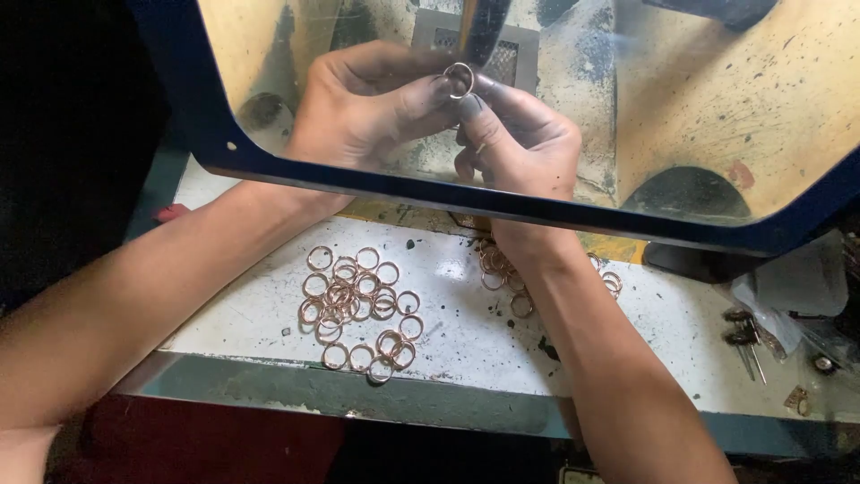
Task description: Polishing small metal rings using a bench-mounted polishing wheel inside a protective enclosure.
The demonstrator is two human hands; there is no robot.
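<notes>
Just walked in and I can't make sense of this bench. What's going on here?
A person's left hand and right hand together pinch one small metal ring behind a clear, blue-framed shield, close to a dark vertical tool tip. On the scuffed white worktop below lie a spread of loose copper-coloured rings and a smaller ring pile by the right wrist.

**Rings scattered on a worn white tabletop**

The tabletop (466,332) is white, scuffed and speckled with dark spots. Below the left hand (363,103), a loose pile of copper-coloured rings (358,305) lies spread flat. A smaller ring cluster (503,273) sits under the right hand (520,143), beside its wrist. Small metal bits (748,345) lie far right.
</notes>
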